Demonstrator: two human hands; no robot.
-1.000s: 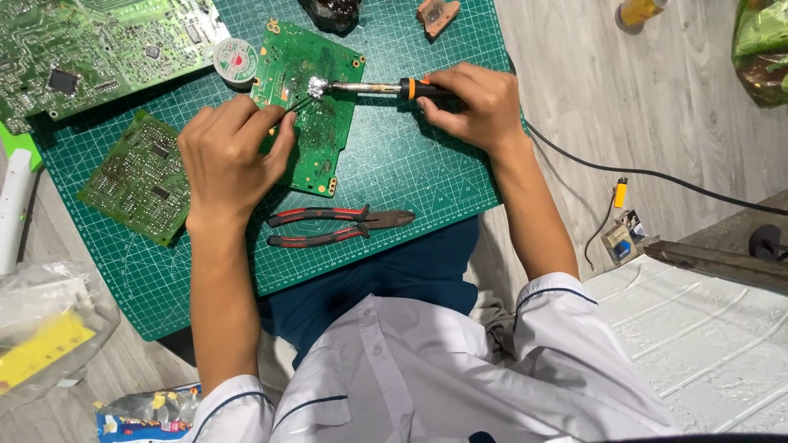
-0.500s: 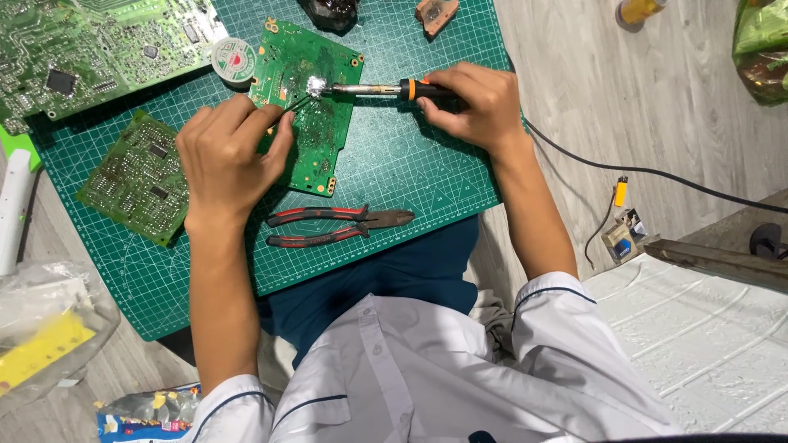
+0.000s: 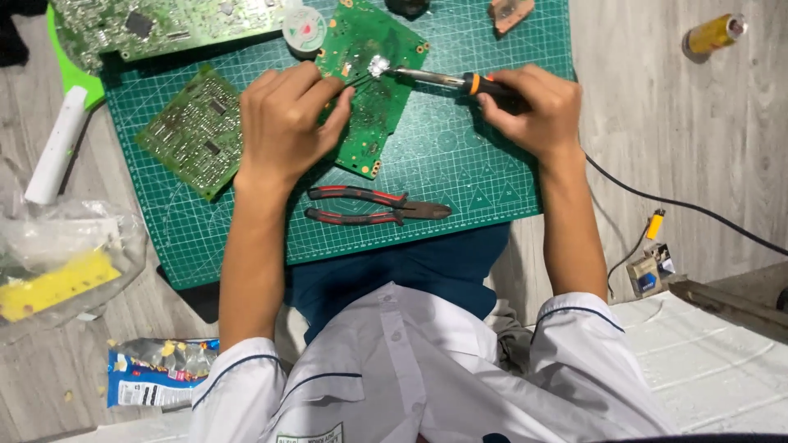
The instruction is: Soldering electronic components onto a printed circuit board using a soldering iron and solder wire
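Observation:
A green circuit board lies on a green cutting mat. My right hand grips the black and orange handle of a soldering iron, whose tip touches the board near its upper middle. My left hand rests on the board's left edge and pinches a thin wire that reaches toward the iron's tip.
Red-handled pliers lie on the mat below the board. A second green board sits at left, a larger one at top left, with a solder spool. A plastic bag, white tube and lighter lie on the floor.
The view has shifted slightly. The iron's tip stays on the board, and both hands keep about the same places.

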